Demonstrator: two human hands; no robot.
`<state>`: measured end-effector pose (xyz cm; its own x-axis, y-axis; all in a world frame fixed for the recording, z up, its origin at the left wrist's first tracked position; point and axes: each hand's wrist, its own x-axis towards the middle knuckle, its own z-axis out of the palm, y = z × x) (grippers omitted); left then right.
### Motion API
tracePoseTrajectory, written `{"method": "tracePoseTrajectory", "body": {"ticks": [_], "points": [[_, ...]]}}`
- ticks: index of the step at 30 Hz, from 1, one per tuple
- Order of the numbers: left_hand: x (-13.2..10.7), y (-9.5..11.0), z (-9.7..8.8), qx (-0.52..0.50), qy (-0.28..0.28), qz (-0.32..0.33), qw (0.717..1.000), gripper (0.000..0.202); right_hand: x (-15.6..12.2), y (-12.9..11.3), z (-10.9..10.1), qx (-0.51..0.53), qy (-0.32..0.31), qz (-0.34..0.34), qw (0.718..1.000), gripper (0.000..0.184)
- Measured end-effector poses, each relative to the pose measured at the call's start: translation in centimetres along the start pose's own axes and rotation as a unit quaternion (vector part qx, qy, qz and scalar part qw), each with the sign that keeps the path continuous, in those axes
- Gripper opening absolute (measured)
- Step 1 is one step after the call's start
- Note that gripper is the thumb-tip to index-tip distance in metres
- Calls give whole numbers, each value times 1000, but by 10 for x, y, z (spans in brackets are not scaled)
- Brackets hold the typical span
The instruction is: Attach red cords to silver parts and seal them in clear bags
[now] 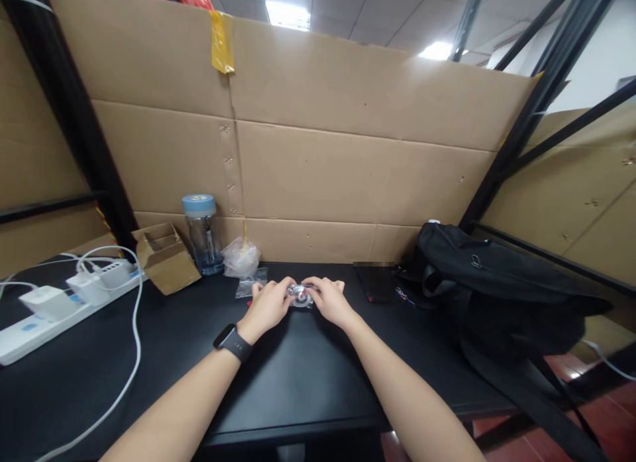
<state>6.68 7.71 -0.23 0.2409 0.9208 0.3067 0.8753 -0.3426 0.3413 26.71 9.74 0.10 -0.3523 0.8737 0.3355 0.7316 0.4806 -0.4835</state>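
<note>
Both hands meet over the middle of the black table, gripping one small round clear item with red and dark parts between them. My left hand, with a black watch on its wrist, pinches the item's left side. From the right, my right hand pinches the other side with thumb and fingers. What exactly the item is I cannot make out. A flat clear plastic bag lies just behind my left hand, and a small red bit shows beside that hand.
Behind stand a blue-lidded bottle, crumpled clear bags and an open cardboard box. A white power strip with chargers and a cable lies left. On the right are a dark flat object and a black bag.
</note>
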Motion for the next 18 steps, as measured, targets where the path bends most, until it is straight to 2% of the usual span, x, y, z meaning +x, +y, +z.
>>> {"method": "tracePoseTrajectory", "body": {"ticks": [3,6,11,15,18], "points": [[2,0,3,-25,18,-16,999,31,-2,0,-5,47,13,12,999,27],[1,0,5,-12,33,-20,999,37,-3,0,-6,47,-2,3,999,30],[0,2,4,44,25,-5,999,36,-3,1,0,-50,-11,2,999,25],[1,7,5,83,38,3,996,32,-4,-1,1,-148,-14,-39,988,26],[0,13,5,89,47,10,995,27,-6,-3,1,-181,-23,-73,981,27]]}}
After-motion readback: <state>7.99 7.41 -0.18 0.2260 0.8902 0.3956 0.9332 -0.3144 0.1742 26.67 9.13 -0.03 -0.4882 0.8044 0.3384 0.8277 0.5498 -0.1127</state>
